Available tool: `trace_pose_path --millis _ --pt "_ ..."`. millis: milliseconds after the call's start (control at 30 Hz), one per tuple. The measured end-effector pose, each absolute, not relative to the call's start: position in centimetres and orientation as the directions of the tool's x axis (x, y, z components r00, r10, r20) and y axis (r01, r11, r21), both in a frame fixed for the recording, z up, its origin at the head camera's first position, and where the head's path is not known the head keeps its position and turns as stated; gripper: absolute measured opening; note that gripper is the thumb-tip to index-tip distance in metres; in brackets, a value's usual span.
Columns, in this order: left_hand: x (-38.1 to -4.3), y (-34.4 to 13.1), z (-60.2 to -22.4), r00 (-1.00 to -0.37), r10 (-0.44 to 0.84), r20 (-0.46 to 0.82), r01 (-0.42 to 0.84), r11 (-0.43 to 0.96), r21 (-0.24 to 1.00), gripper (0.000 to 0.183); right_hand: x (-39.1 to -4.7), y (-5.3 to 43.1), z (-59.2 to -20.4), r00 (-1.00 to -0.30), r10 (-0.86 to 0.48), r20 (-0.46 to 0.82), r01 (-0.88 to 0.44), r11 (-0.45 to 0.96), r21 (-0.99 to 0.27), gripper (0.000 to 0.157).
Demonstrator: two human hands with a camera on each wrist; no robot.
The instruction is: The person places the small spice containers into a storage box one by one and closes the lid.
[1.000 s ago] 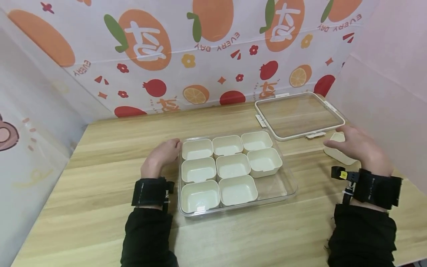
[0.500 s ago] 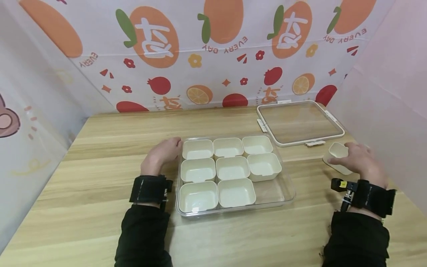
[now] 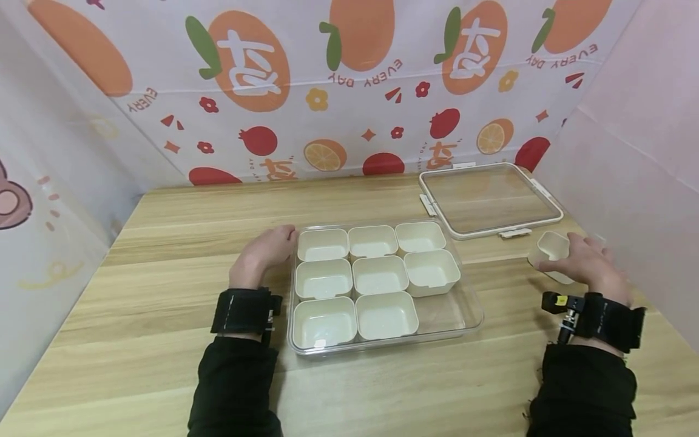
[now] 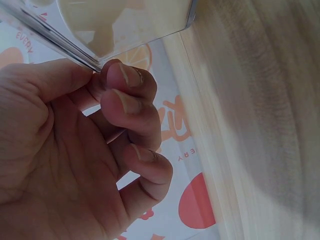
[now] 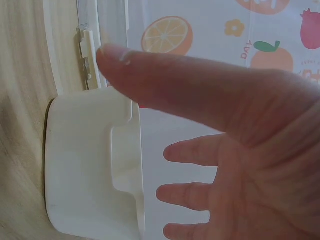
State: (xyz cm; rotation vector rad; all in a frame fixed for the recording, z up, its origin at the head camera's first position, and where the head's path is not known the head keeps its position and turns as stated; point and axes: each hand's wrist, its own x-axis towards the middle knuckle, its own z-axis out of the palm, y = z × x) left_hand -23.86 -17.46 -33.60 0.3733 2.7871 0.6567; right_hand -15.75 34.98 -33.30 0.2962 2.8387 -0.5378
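Your left grip point(image 3: 264, 256) pinches the left wall of the clear tray point(image 3: 446, 311) between thumb and fingers. Inside the tray stand eight cream cups point(image 3: 380, 276), in rows of three, three and two. To the tray's right, a ninth cup point(image 3: 553, 244) stands upright on the desk point(image 3: 382, 394); your right grip point(image 3: 590, 267) is at it, thumb and fingers spread. Behind and right of the tray lies the lid point(image 3: 491, 200).
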Motion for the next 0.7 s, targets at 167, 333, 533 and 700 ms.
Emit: trace_pose_path --millis 167,333,533,700 --pt "-23.8 -17.5 -33.6 -0.935 0.306 -0.180 0.193 0.862 0.469 0.032 -16.0 35.1 -33.6 -0.949 0.160 -0.272 0.250 0.907 -0.339 0.113" --pt "-23.8 -17.4 -33.6 -0.936 0.305 -0.177 0.192 0.862 0.470 0.031 -16.5 35.2 -34.2 -0.955 0.138 -0.263 0.228 0.909 -0.349 0.109" --pt "-23.8 -17.5 -33.7 -0.937 0.306 -0.166 0.198 0.861 0.468 0.030 -16.8 35.2 -34.7 -0.965 0.114 -0.236 0.198 0.907 -0.372 0.104" --pt "-23.7 -17.4 -33.8 -0.938 0.308 -0.158 0.205 0.861 0.466 0.030 -16.7 35.1 -35.1 -0.963 0.131 -0.237 0.219 0.893 -0.394 0.096"
